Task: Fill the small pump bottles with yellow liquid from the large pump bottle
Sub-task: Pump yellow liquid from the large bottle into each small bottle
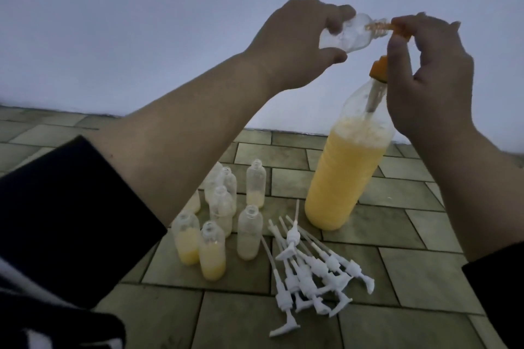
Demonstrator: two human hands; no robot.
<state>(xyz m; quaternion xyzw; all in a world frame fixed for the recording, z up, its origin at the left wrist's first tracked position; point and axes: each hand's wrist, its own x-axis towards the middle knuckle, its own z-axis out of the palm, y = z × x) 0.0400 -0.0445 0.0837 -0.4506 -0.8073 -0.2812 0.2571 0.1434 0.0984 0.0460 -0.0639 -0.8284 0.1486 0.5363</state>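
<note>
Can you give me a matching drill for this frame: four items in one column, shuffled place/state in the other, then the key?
Items
1. left hand
2. right hand
3. large pump bottle
4. white pump heads

Places/states
A. stands on the tiled floor, mostly full of yellow liquid
B. lie loose in a pile on the floor
C. holds a clear small bottle tilted, its mouth at the orange spout
D. on the orange pump head

Pairs: 1-C, 2-D, 3-A, 4-B
</note>
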